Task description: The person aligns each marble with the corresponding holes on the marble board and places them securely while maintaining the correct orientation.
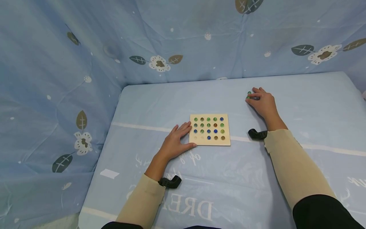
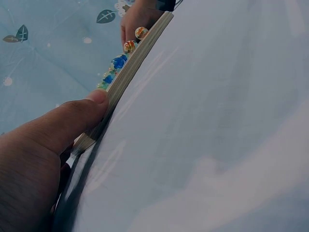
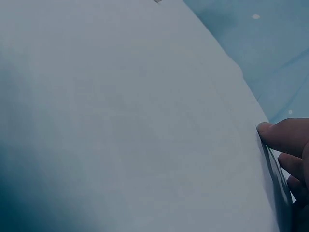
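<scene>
A pale wooden board [image 1: 210,143] lies on the table with rows of glass marbles [image 1: 215,131] in its holes, green, blue and amber. Two holes at its near left corner hold no marble. My left hand [image 1: 176,143] rests against that side, fingers spread along the left edge and thumb at the near corner. Seen from the left wrist, the thumb [image 2: 99,96] touches the board's edge. Farther off to the right, my right hand [image 1: 262,101] pinches a green marble [image 1: 248,97] between thumb and index finger. Another green marble [image 1: 249,92] shows just beyond. The right wrist view hides both marbles.
A light blue cloth with mirrored lettering covers the table [image 1: 160,105]. Blue patterned fabric [image 1: 194,38] hangs behind the back edge and along the left. A white patch [image 1: 109,173] lies at the left. Black wrist cameras [image 1: 171,182] stick out from both wrists.
</scene>
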Tool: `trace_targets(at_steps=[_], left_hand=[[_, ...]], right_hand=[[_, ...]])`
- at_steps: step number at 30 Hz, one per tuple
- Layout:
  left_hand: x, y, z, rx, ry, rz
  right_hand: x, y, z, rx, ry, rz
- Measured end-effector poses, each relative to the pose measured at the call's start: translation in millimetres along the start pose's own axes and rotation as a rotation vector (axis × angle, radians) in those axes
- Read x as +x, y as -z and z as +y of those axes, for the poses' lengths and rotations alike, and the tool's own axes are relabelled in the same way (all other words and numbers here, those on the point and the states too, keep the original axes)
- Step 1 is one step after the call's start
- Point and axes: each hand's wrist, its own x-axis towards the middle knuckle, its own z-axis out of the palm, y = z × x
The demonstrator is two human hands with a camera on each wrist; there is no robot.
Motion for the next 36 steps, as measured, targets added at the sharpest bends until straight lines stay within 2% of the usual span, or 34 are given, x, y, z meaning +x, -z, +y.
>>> trace_targets(at_steps=[14, 22, 30, 36], left_hand=[[2.2, 3.4, 1.7, -0.005, 0.013, 0.002], [-0.5, -1.1, 0.5, -0.019, 0.011, -0.006], [-1.8, -3.5, 0.0, -0.023, 0.007, -0.004], [-2.7, -0.3, -0.3, -0.01, 0.001, 0.008]], right_hand=[[2, 2, -3, -0.007, 0.005, 0.004], [1, 3, 0, -0.019, -0.016, -0.014], [-5, 5, 1, 0.04, 0.008, 0.02], [-15, 3, -11, 0.115, 0.021, 0.036]])
